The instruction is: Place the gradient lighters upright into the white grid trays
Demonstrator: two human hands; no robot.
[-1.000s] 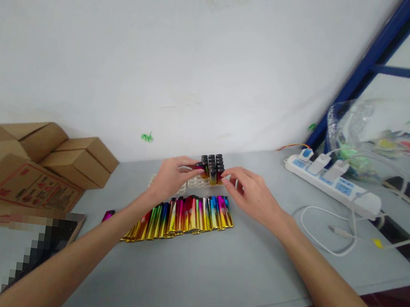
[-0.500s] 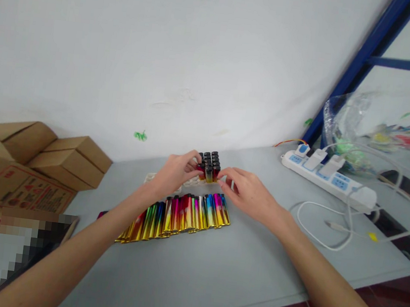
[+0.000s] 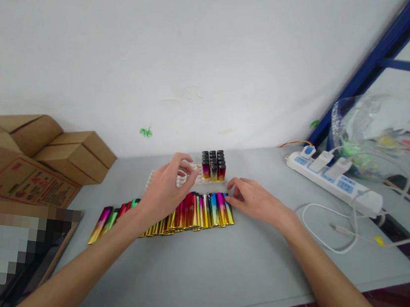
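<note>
A block of several upright lighters [image 3: 213,164] with black tops stands in a white slotted tray [image 3: 151,179] near the wall. In front of it, a row of shiny rainbow-coloured lighters [image 3: 197,212] lies flat on the grey table [image 3: 213,269]. My left hand [image 3: 166,191] hovers over the middle of that row, just left of the upright block, fingers loosely bent and holding nothing. My right hand [image 3: 255,200] rests at the right end of the row, its fingertips touching the last lighters.
Brown cardboard boxes [image 3: 40,153] are stacked at the left against the white wall. A white power strip [image 3: 335,184] with plugs and a looping white cable [image 3: 325,233] lies at the right, beside a clear plastic bag [image 3: 379,130] and a blue metal frame [image 3: 363,78].
Both hands have drawn back from the upright block toward the lying row. The left hand no longer touches the block, and the right hand has dropped onto the row's right end.
</note>
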